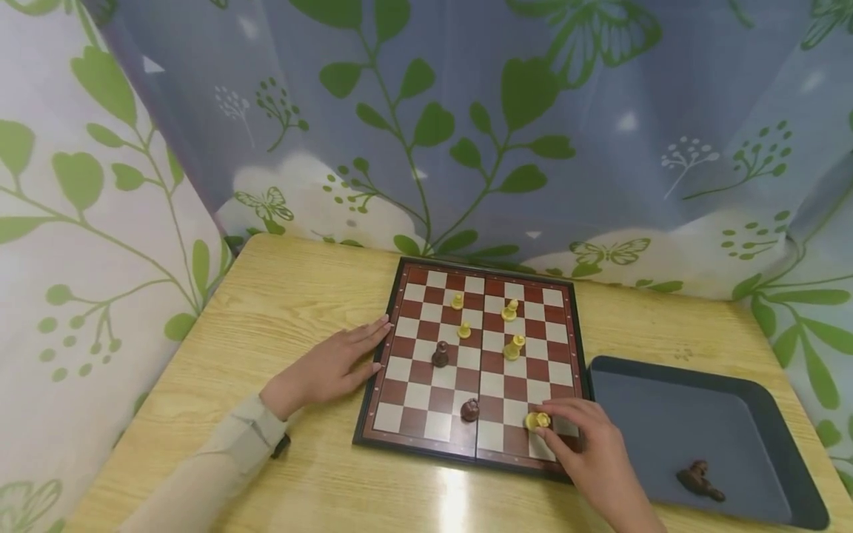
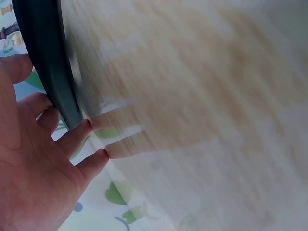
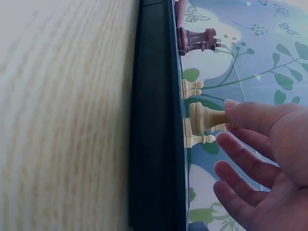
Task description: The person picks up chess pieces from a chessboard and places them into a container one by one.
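My right hand (image 1: 596, 451) pinches a yellow chess piece (image 1: 533, 422) by its notched, crown-like top, between thumb and forefinger. It is over the near right squares of a red-and-white chessboard (image 1: 436, 400). In the right wrist view, the base of the yellow piece (image 3: 202, 120) points toward the board and the other fingers are spread apart. My left hand (image 1: 329, 366) rests at the board's left edge, fingers extended against the dark rim (image 2: 50, 57). Two dark chess pieces, one mid-board (image 1: 440, 354) and one nearer me (image 1: 470, 409), stand left of the fold.
Two yellow pawns, one farther (image 1: 457, 301) and one nearer (image 1: 464, 330), stand left of the fold. Two taller yellow pieces (image 1: 514, 346) are right of it. Beside the board sits a dark tray (image 1: 673, 414) holding toppled dark pieces (image 1: 698, 480). Printed curtain (image 1: 433, 185) hangs behind the wooden table (image 1: 293, 296).
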`<state>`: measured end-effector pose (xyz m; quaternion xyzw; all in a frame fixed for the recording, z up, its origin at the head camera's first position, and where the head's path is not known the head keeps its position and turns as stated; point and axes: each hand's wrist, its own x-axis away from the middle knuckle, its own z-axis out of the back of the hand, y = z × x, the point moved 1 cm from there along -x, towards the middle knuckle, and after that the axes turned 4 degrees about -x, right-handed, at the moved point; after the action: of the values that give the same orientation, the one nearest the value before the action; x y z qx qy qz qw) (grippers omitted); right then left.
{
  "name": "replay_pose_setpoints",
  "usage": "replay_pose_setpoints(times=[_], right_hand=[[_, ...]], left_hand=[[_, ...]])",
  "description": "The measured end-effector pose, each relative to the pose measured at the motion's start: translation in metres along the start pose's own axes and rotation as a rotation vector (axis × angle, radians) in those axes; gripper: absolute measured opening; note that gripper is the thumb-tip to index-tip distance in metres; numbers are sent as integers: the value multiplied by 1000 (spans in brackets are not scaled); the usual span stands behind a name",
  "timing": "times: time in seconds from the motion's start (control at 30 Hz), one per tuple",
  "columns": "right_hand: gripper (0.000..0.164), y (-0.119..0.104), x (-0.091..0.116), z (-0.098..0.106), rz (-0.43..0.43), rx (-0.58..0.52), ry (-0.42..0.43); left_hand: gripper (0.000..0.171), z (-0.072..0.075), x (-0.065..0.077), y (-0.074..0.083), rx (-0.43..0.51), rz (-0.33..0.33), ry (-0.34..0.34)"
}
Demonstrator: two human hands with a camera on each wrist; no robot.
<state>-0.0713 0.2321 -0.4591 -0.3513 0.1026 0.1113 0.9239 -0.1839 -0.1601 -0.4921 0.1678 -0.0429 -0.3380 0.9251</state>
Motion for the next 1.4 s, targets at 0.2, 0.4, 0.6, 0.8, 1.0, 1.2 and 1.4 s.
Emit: replay_pose_setpoints(times=[0.2, 0.4, 0.6, 0.8, 1.0, 1.2, 1.4], right_hand=[[37, 1, 2, 1, -30, 3, -3], [35, 1, 4, 2, -43, -1, -9], [31, 1, 4, 3, -20, 21, 17], [29, 3, 6, 2, -16, 37, 7], [31, 1, 9, 4, 3, 22, 66], [34, -1, 9, 9, 2, 9, 98], [35, 0, 13, 11, -48, 13, 97]], left_hand=[[63, 1, -1, 0, -8, -5, 10], [63, 1, -2, -1, -8, -12, 5], [64, -1, -4, -3, -20, -15, 4], [63, -2, -5, -3, -17, -17, 2], [63, -2, -3, -1, -10, -13, -1], [63, -2, -1, -2, -8, -7, 4], [63, -3, -1, -2, -3, -15, 9]])
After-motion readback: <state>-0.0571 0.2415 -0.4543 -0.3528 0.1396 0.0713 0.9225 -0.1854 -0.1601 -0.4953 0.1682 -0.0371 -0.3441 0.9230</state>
